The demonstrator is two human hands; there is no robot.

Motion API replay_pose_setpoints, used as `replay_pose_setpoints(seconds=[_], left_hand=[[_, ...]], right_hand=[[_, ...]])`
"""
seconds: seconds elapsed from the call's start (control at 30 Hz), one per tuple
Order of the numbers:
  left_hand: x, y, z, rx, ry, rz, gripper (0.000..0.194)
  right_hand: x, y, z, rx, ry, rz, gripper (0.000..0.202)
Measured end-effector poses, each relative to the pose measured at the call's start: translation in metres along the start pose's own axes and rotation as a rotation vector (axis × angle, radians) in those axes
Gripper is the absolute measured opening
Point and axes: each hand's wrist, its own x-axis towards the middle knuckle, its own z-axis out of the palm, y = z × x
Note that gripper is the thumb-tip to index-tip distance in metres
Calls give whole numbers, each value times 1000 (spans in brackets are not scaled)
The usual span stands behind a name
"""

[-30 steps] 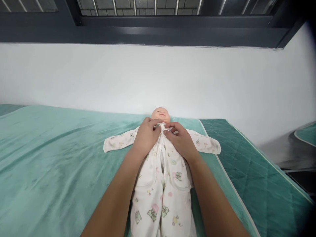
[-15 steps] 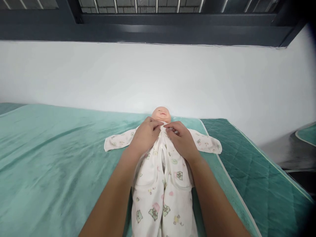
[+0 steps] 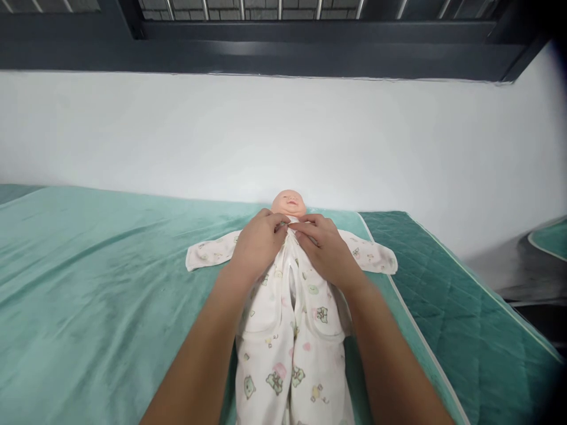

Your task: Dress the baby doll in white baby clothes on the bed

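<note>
A baby doll [image 3: 289, 202] lies on its back, dressed in a white baby romper [image 3: 274, 348] printed with small bears. The sleeves stretch out to both sides, and the front gapes in a narrow slit below the chest. At the neckline my left hand [image 3: 261, 239] pinches the romper's front edge between thumb and fingers. My right hand [image 3: 325, 245] grips the cloth from the other side, its fingertips meeting those of the left. Whatever fastener sits under the fingertips is hidden.
Beneath the doll spreads a light green sheet [image 3: 110, 283], with a darker quilted green mat [image 3: 456, 307] along the right. A white wall [image 3: 283, 136] rises right behind the doll's head. Above it runs a dark window frame [image 3: 310, 50] with metal bars.
The right hand's fingers have shifted slightly left, closer to the left fingertips at the neckline. The left hand stays nearly in place, and the doll lies as before.
</note>
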Motion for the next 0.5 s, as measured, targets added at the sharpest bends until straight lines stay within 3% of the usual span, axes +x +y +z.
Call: replay_pose_setpoints(seconds=[0.27, 0.5], left_hand=[[-1, 1, -2, -9, 26, 44, 26], [-3, 2, -5, -7, 11, 52, 34]], right_hand=[[1, 2, 1, 94, -83, 73, 36], [5, 4, 6, 399, 106, 158, 30]])
